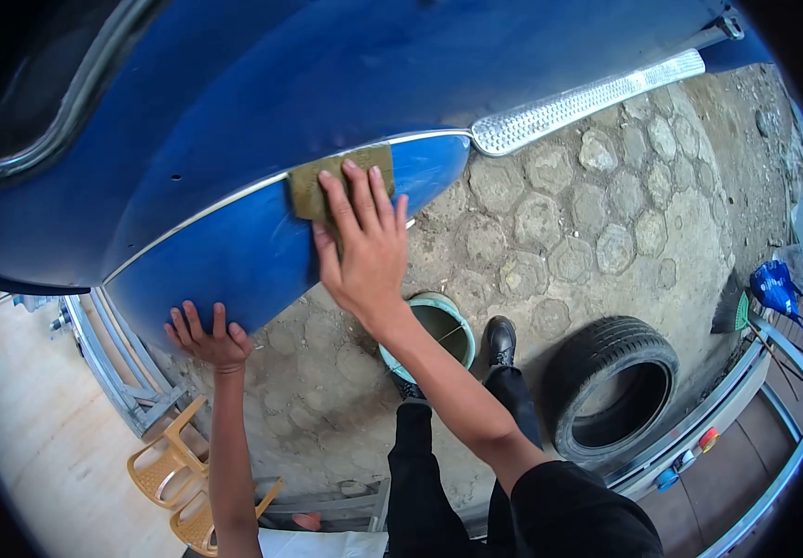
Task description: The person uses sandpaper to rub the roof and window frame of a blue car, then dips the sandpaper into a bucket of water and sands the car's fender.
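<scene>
In the head view, a blue car body panel fills the upper half, curving from nine o'clock across to one o'clock, with a thin chrome trim line running along its lower bulge. The right hand lies flat with fingers spread on a brownish sanding pad, pressing it against the panel just at the trim line, near the centre of the frame; its grip is open, the palm holding the pad to the metal rather than closing round it. The left hand sits at about seven o'clock, fingers splayed and open, resting on the panel's lower edge and holding nothing.

Past the fender's tip, a ribbed metal running board stretches toward one o'clock. The ground below is paved with worn hexagonal stones, turning to bare dirt at two o'clock. A green bucket stands just under the right forearm, beside the person's black boot and dark trousers. A loose tyre lies at four o'clock, near a metal rail. Tan plastic chairs stand at seven o'clock beside a pale floor, and a blue bag rests at three o'clock.
</scene>
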{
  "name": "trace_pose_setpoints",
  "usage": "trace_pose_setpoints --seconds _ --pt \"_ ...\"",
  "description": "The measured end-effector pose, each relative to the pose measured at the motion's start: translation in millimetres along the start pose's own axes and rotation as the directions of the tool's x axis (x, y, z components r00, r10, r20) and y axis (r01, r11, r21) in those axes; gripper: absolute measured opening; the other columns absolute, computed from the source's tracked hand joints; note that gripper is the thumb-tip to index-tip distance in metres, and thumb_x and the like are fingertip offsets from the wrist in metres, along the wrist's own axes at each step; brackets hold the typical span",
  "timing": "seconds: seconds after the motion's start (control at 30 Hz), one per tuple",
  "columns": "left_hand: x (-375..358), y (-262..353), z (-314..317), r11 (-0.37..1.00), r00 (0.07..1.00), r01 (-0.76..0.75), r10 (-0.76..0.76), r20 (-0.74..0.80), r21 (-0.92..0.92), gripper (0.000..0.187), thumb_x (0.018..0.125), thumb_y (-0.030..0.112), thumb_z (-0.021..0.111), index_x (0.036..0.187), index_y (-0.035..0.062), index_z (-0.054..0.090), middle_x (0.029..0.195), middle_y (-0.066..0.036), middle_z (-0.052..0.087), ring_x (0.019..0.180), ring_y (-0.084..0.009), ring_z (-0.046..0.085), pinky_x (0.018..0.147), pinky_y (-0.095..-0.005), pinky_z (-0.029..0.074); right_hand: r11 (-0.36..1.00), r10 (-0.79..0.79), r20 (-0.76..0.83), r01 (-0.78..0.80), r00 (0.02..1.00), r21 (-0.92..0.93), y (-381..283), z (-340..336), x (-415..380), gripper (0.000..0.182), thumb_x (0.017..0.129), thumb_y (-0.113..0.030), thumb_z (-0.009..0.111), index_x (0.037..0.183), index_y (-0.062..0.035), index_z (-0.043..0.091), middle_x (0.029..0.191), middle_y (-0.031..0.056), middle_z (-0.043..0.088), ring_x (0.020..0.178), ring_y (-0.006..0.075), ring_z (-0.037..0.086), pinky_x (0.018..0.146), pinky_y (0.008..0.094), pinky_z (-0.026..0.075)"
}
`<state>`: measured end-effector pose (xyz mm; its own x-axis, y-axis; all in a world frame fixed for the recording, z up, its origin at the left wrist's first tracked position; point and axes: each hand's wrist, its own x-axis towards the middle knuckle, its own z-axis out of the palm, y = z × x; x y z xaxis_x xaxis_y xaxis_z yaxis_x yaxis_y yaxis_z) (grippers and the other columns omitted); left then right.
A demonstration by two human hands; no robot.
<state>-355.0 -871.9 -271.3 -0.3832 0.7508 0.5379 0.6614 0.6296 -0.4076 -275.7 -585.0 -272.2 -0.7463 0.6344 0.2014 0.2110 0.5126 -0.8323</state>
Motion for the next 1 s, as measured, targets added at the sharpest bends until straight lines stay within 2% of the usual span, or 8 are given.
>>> trace_pose_setpoints --seconds 0.1,0.23,0.37,0.47,0.5,0.6,0.73,1.0 --pt "-1 0 0 1.0 1.0 0.005 -0.005 -0.001 0.005 0.05 0.104 0.037 0.03 0.15 0.0323 0.046 0.159 -0.009 0.042 0.147 -0.0354 0.037 0.123 -0.0577 0.021 0.992 -0.004 -0.068 -0.004 0.998 -0.125 7 4 0 0.053 0.094 -0.037 0.065 0.145 -0.0252 0.058 0.153 0.0057 0.051 0.143 0.0325 0.044 0.118 0.0614 0.025" --pt "2 0 2 1.0 1.0 -0.019 0.019 -0.02 -0.01 0.049 0.104 0.036 0.032 0.149 0.0298 0.049 0.159 -0.01 0.042 0.147 -0.0365 0.037 0.123 -0.0572 0.021 0.995 0.059 -0.136 -0.07 0.989 -0.077 -3 9 3 0.055 0.093 -0.041 0.067 0.144 -0.0219 0.06 0.152 0.0096 0.051 0.142 0.0361 0.045 0.116 0.0613 0.029" --pt "3 1 1 0.999 0.999 -0.031 0.031 -0.019 -0.01 0.048 0.104 0.035 0.033 0.148 0.0288 0.051 0.159 -0.011 0.043 0.147 -0.0366 0.038 0.123 -0.0567 0.021 1.0 -0.004 -0.235 0.003 0.972 -0.007 -2 22 4 0.054 0.091 -0.04 0.072 0.14 -0.0203 0.063 0.149 0.0128 0.054 0.137 0.0367 0.05 0.114 0.057 0.034" --pt "0 3 6 0.999 0.998 0.016 -0.018 -0.053 -0.042 0.046 0.103 0.038 0.034 0.144 0.0341 0.056 0.158 -0.006 0.045 0.146 -0.0336 0.039 0.124 -0.0571 0.021 0.982 -0.104 -0.199 0.069 0.974 -0.176 12 17 8 0.05 0.092 -0.037 0.072 0.139 -0.0212 0.064 0.146 0.0123 0.057 0.137 0.034 0.051 0.11 0.0516 0.039" --pt "0 4 7 0.999 0.997 0.017 -0.021 -0.07 -0.047 0.046 0.103 0.038 0.035 0.142 0.0345 0.058 0.156 -0.006 0.048 0.145 -0.0335 0.041 0.124 -0.0573 0.021 0.983 -0.137 -0.225 0.103 0.965 -0.154 14 16 10 0.044 0.093 -0.027 0.072 0.136 -0.0223 0.066 0.143 0.0101 0.06 0.132 0.0307 0.054 0.103 0.0456 0.043" --pt "3 3 5 0.999 0.998 -0.018 0.016 -0.069 -0.032 0.046 0.104 0.036 0.034 0.144 0.0307 0.056 0.157 -0.009 0.046 0.146 -0.0348 0.04 0.124 -0.0559 0.021 0.979 -0.142 -0.215 0.105 0.966 -0.175 12 14 12 0.042 0.092 -0.019 0.072 0.134 -0.0224 0.067 0.141 0.0088 0.061 0.126 0.0287 0.056 0.097 0.042 0.046" --pt "6 5 5 0.999 0.996 -0.004 0.001 -0.091 -0.039 0.046 0.104 0.036 0.035 0.145 0.0322 0.056 0.156 -0.008 0.048 0.145 -0.034 0.042 0.124 -0.0555 0.022 0.988 -0.135 -0.201 0.117 0.97 -0.099 3 8 14 0.038 0.093 -0.013 0.07 0.131 -0.0182 0.068 0.14 0.0099 0.06 0.113 0.0325 0.056 0.089 0.0408 0.049" --pt "3 7 8 0.999 0.993 0.013 -0.019 -0.113 -0.051 0.044 0.104 0.037 0.036 0.14 0.0337 0.061 0.153 -0.006 0.052 0.144 -0.0325 0.044 0.124 -0.0554 0.023 0.985 -0.16 -0.136 0.149 0.978 -0.087 5 -11 21 0.054 0.074 -0.01 0.07 0.126 -0.023 0.071 0.124 0.0033 0.065 0.098 0.0291 0.054 0.088 0.0365 0.052"
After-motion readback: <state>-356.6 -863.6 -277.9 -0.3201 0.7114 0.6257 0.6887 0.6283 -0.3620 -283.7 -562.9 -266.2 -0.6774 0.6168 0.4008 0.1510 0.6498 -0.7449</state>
